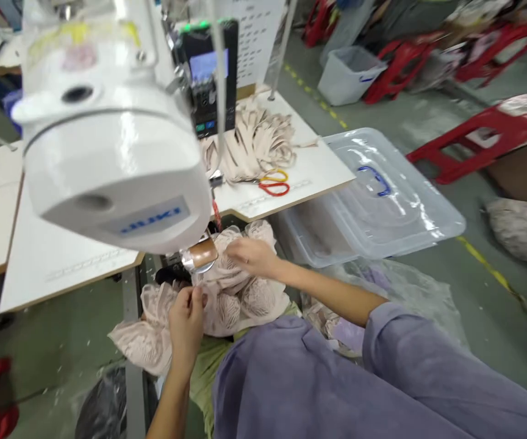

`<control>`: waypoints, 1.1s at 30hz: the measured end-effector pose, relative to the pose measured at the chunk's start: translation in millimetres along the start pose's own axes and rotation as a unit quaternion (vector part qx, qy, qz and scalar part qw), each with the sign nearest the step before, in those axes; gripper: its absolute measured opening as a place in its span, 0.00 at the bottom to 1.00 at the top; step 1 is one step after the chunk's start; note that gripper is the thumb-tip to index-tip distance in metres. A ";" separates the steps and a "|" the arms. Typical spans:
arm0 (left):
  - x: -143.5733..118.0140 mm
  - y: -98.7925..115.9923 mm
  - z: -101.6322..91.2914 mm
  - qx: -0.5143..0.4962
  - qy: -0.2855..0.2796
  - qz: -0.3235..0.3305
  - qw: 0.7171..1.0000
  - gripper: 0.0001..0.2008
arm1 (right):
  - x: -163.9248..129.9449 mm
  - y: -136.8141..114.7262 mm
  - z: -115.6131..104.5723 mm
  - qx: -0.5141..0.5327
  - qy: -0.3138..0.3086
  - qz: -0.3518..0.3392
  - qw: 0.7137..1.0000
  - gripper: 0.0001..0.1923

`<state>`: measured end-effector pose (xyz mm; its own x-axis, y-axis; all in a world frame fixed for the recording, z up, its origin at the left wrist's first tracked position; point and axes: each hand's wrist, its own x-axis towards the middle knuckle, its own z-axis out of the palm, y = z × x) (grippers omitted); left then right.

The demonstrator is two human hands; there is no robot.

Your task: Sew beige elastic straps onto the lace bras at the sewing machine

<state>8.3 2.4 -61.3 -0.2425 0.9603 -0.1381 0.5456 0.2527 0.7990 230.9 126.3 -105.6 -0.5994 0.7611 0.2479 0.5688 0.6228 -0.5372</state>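
Note:
Pale beige lace bras (258,299) lie bunched over my lap and below the arm of a white sewing machine (112,158). My left hand (188,317) pinches an edge of this lace near the machine's front. Further right and a little higher, my right hand (254,257) has its fingers closed on the same beige fabric. A shiny metal and brown part (200,253) of the machine sits between the hands, just above the cloth. More lace cups (142,347) hang to the left of my left hand. The needle area is hidden behind the machine head.
On the white table (313,152) lie a heap of beige straps (258,140) and scissors (275,183) with red and yellow handles. Behind stands a control panel (213,79). A clear lidded bin (391,201) is to the right; red stools (483,143) stand beyond.

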 end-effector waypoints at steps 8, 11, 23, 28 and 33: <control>2.1 1.6 7.7 -0.060 -0.067 0.011 0.996 0.23 | 59.8 126.7 -130.6 -0.179 0.000 0.156 0.972 0.14; 7.2 4.5 8.2 -0.132 -0.058 -0.006 0.990 0.24 | 53.3 117.1 -133.4 -0.191 -0.025 0.140 0.971 0.11; -3.5 24.8 -19.5 -0.279 -0.120 -0.114 0.946 0.17 | -92.1 -48.6 -74.0 0.063 -0.064 0.081 0.993 0.22; -11.2 23.5 -21.8 -0.313 -0.122 -0.123 0.934 0.17 | -80.8 -80.5 -38.0 0.071 -0.039 0.046 0.996 0.19; -13.7 33.6 -26.2 -0.271 -0.125 -0.093 0.950 0.11 | -61.5 -83.4 -28.9 0.097 -0.031 0.002 0.995 0.17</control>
<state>9.0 -5.3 -17.2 -0.0588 0.9203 -0.3867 0.0018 0.3874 0.9219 236.7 32.8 -52.8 -0.6341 0.7472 0.1988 0.4548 0.5684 -0.6856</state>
